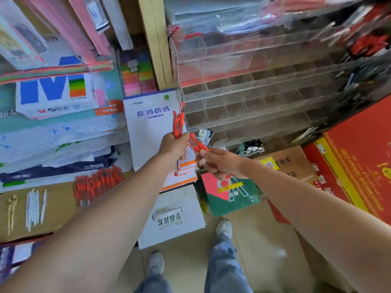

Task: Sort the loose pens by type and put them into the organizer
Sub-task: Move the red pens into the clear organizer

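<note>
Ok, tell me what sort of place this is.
Probably a stationery shop: shelves of stacked paper packs, a clear compartmented pen organizer, and a heap of loose red pens.

The organizer [254,85] stands at the upper right, just right of a wooden post [156,39]. Before its lower left corner the left hand [172,145] holds a bunch of pens [177,123] upright. The right hand [218,161] (just beside it) holds a second bunch [195,144]. A heap of loose pens [97,182] lies lower left, below stacked paper packs [63,134].
</note>
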